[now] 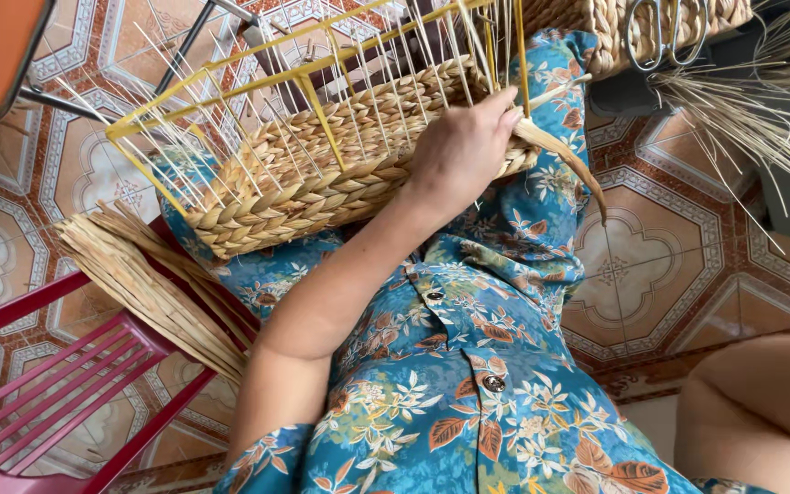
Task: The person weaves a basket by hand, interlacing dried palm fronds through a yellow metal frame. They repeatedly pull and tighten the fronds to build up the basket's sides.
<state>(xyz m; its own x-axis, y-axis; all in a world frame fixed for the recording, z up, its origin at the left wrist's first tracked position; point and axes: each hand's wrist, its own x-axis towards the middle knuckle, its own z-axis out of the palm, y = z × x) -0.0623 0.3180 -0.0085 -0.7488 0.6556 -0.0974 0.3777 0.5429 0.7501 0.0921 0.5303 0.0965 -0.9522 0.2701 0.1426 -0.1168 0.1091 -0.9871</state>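
Half-woven basket, braided straw on a yellow wire frame, is resting on the lap: judged light, walls springy, bare stakes fragile; best held by the braided rim. Left hand is gripping a loose strand against the basket wall; right hand is lying out of view.

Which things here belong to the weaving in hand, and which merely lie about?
In use: left hand, half-woven basket, yellow wire frame, loose strand, bundle of dried straw.
Lying about: scissors, finished basket, red plastic chair.
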